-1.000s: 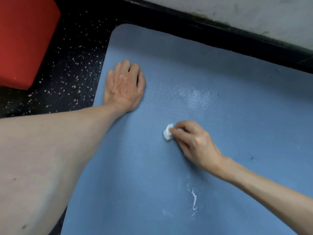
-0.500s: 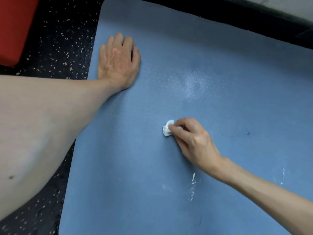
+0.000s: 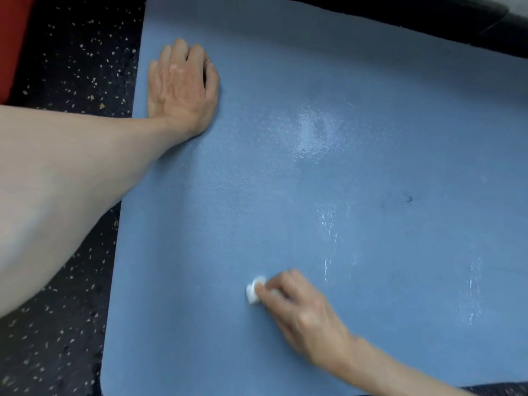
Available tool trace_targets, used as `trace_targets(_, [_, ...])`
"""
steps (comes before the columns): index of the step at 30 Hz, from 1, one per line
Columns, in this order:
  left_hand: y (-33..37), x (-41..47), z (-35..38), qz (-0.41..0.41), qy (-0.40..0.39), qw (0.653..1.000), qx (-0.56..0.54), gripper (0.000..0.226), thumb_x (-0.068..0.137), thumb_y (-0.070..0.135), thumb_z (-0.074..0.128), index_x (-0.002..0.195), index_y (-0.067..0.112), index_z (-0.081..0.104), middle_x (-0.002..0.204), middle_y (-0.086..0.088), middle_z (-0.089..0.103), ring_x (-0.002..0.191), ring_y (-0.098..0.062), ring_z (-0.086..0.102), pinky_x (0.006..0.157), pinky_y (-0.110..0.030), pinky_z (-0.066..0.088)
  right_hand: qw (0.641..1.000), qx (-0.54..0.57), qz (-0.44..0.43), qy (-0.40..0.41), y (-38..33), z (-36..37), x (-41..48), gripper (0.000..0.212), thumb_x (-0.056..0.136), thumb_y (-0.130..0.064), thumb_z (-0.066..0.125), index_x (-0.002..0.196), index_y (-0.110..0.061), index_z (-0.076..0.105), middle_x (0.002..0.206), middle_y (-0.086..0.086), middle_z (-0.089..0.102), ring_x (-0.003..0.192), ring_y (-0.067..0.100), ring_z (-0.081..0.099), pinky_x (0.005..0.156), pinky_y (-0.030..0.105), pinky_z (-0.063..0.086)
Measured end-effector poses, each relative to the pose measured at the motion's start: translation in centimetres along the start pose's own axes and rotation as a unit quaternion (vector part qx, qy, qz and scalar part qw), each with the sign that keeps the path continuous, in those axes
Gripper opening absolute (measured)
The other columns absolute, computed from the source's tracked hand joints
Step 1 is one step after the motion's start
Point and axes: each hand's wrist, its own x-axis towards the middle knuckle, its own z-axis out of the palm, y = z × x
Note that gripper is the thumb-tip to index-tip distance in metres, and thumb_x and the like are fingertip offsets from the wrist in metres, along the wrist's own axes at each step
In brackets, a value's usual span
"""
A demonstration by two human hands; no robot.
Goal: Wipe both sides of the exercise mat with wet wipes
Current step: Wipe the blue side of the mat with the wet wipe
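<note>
Wadded wet wipe (image 3: 253, 291) pinched against the blue mat (image 3: 400, 138)

The fingers (image 3: 281, 284) of the right hand (image 3: 303, 312) are curled tight round a small white ball of wipe and press it onto the mat's near middle; that hand is a bit blurry, so I can't make out the grip any finer than that. The left hand (image 3: 183, 87) lies palm down on the mat's far left edge, fingers close together and holding nothing. Mid-mat there's a shiny wet patch (image 3: 317, 132), with thin white streaks (image 3: 328, 224) nearer the wipe and a tiny dark mark (image 3: 409, 198) off to the right. The mat sits on a black speckled floor (image 3: 71, 67), and there's a red block (image 3: 11, 38) past its left edge.
</note>
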Motion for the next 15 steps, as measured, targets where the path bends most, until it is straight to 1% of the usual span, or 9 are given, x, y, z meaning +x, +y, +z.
trace_targets(2, [0.0,-0.1,0.0,0.000,0.001,1.000,-0.001,0.036,0.100,0.030,0.028,0.105,0.005,0.053,0.112,-0.017,0.052,0.104,-0.034,0.046,0.088,-0.045,0.032,0.995,0.040,-0.001,-0.096,-1.9,0.4,-2.8,0.027,0.099,-0.005,0.048,0.123,-0.013,0.056,0.102,0.001,0.049,0.087,0.019,0.050,0.068,0.030,0.050])
trace_targets(4, [0.0,-0.1,0.0,0.000,0.001,1.000,-0.004,0.036,0.100,0.030,0.028,0.105,0.005,0.053,0.113,-0.018,0.052,0.105,-0.035,0.046,0.088,-0.045,0.032,0.989,0.058,0.020,-0.132,-1.8,0.3,-3.1,0.028,0.100,-0.005,0.044,0.124,-0.018,0.053,0.108,-0.004,0.045,0.095,0.017,0.047,0.075,0.032,0.051])
trace_targets(5, [0.0,-0.1,0.0,-0.001,-0.001,1.000,-0.003,0.036,0.100,0.030,0.028,0.106,0.005,0.053,0.114,-0.018,0.052,0.105,-0.035,0.046,0.089,-0.045,0.032,0.991,0.052,0.039,-0.114,-1.4,0.1,-2.4,0.027,0.099,-0.005,0.047,0.121,-0.019,0.055,0.107,-0.006,0.043,0.093,0.014,0.046,0.075,0.029,0.049])
trace_targets(7, [0.0,-0.1,0.0,0.000,0.000,1.000,0.001,0.037,0.101,0.030,0.028,0.107,0.004,0.053,0.115,-0.019,0.052,0.106,-0.035,0.046,0.089,-0.045,0.033,0.997,0.020,0.067,-0.024,-0.5,-0.1,-0.4,0.026,0.094,-0.001,0.055,0.115,-0.015,0.060,0.101,-0.006,0.043,0.085,0.011,0.044,0.068,0.022,0.044])
trace_targets(9, [0.0,0.0,-0.1,0.002,0.003,1.000,0.002,0.038,0.101,0.030,0.027,0.108,0.003,0.053,0.116,-0.020,0.052,0.107,-0.035,0.046,0.090,-0.046,0.032,0.997,0.007,0.072,0.029,-0.5,0.5,0.0,0.033,0.086,0.006,0.060,0.114,-0.011,0.060,0.099,-0.004,0.044,0.081,0.013,0.044,0.065,0.021,0.042])
trace_targets(11, [0.0,0.1,-0.1,0.000,0.004,1.000,-0.001,0.038,0.101,0.030,0.028,0.108,0.003,0.053,0.116,-0.020,0.052,0.108,-0.035,0.046,0.091,-0.046,0.032,0.999,0.011,0.041,-0.003,-1.9,1.8,-2.1,0.032,0.090,0.001,0.059,0.119,-0.012,0.056,0.101,0.000,0.048,0.083,0.016,0.046,0.063,0.024,0.045])
trace_targets(12, [0.0,0.0,-0.1,-0.001,0.004,1.000,0.000,0.038,0.101,0.030,0.028,0.108,0.003,0.053,0.116,-0.020,0.052,0.108,-0.036,0.046,0.091,-0.046,0.032,0.998,0.022,0.026,-0.045,-3.0,2.1,-3.6,0.026,0.096,-0.004,0.054,0.120,-0.013,0.055,0.101,0.001,0.049,0.085,0.017,0.047,0.061,0.026,0.048])
trace_targets(14, [-0.1,-0.1,-0.1,-0.002,0.006,1.000,0.000,0.038,0.100,0.030,0.027,0.108,0.002,0.053,0.116,-0.020,0.052,0.108,-0.036,0.046,0.091,-0.046,0.032,0.991,0.054,0.022,-0.118,-4.3,2.1,-5.6,0.020,0.104,-0.015,0.038,0.118,-0.018,0.053,0.100,-0.001,0.047,0.089,0.017,0.047,0.060,0.030,0.050])
trace_targets(15, [0.0,-0.1,-0.1,-0.002,0.006,1.000,0.000,0.038,0.100,0.030,0.027,0.108,0.003,0.053,0.116,-0.020,0.052,0.108,-0.035,0.046,0.091,-0.046,0.032,0.991,0.044,0.006,-0.126,-4.1,1.9,-5.6,0.025,0.107,-0.019,0.029,0.117,-0.019,0.052,0.102,-0.001,0.046,0.093,0.016,0.047,0.064,0.032,0.051])
